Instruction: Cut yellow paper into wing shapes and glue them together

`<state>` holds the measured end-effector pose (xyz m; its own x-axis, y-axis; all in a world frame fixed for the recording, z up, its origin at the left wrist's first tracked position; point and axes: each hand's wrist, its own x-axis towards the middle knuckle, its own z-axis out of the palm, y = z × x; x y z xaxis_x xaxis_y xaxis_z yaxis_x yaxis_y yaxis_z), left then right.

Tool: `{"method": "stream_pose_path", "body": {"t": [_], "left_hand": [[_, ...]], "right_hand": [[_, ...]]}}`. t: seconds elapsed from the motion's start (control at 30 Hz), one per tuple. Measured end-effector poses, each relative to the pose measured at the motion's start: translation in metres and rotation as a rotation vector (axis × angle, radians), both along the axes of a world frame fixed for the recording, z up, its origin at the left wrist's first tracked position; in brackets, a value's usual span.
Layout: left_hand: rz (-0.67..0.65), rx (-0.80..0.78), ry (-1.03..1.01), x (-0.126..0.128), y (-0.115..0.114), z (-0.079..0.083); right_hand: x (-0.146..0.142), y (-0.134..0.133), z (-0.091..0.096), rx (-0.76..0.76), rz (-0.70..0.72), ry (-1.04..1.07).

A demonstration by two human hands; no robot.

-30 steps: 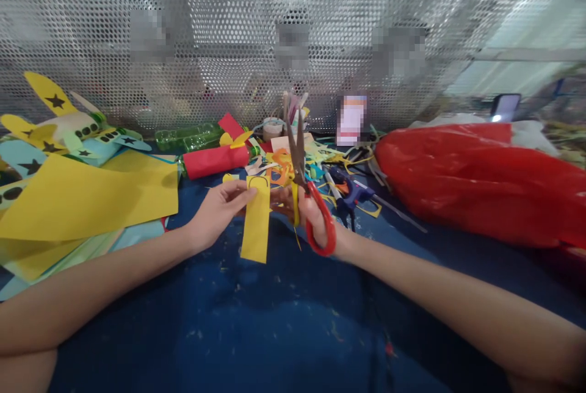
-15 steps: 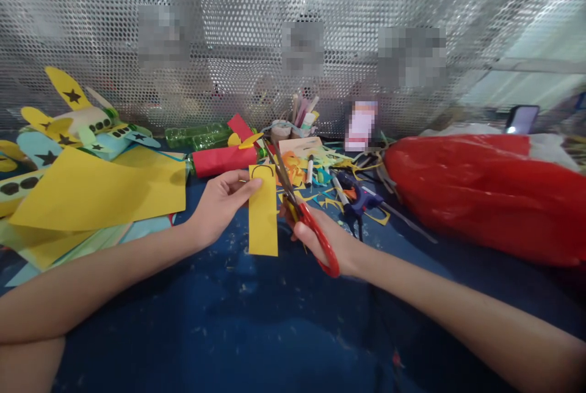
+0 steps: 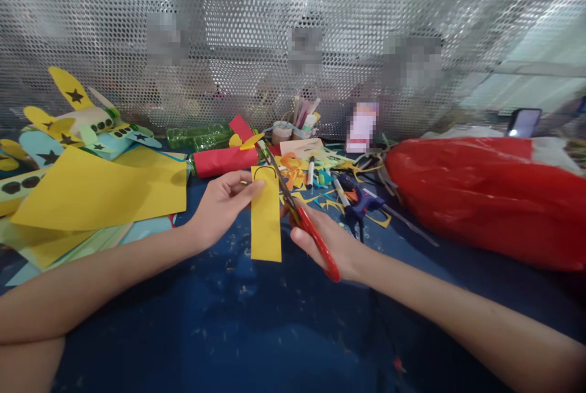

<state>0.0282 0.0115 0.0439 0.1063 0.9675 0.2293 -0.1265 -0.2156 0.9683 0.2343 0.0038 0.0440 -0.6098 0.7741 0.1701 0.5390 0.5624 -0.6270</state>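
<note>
My left hand [image 3: 224,201] pinches a yellow paper strip [image 3: 266,228] near its upper left edge, thumb in front. A dark curved line is drawn across the strip's top end. In my right hand [image 3: 325,237] are red-handled scissors [image 3: 315,240], their blades pointing up and to the left. The blades lie along the strip's upper right edge and look nearly closed; whether they bite into the paper I cannot tell. Behind the strip lies a bottle wrapped in red paper [image 3: 224,161].
Yellow sheets [image 3: 105,188] and paper-covered toy planes [image 3: 86,127] fill the left. Paper scraps [image 3: 295,170], a marker [image 3: 311,172] and a blue glue gun [image 3: 364,198] lie behind my hands. A red plastic bag [image 3: 480,194] bulks at right; a perforated metal panel [image 3: 247,33] stands behind.
The scissor blades have come closer together, and their handles have closed up. The yellow strip has shifted slightly right and down in view.
</note>
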Motion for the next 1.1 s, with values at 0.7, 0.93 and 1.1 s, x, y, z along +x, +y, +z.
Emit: {"method": "stream_pose_path", "body": {"t": [0.7,0.93,1.1], "left_hand": [[0.022,0.005,0.027,-0.0007,0.0,-0.0016],[-0.001,-0.032,0.012,0.0019,-0.0046,0.0017],[0.0,-0.036,0.007,0.0027,-0.0059,0.0023]], "right_hand": [[-0.0001,0.0028,-0.0001,0.017,-0.052,-0.006],[-0.0013,0.0037,-0.0037,0.003,-0.061,0.047],[-0.0006,0.0028,-0.0043,-0.005,-0.039,0.08]]}}
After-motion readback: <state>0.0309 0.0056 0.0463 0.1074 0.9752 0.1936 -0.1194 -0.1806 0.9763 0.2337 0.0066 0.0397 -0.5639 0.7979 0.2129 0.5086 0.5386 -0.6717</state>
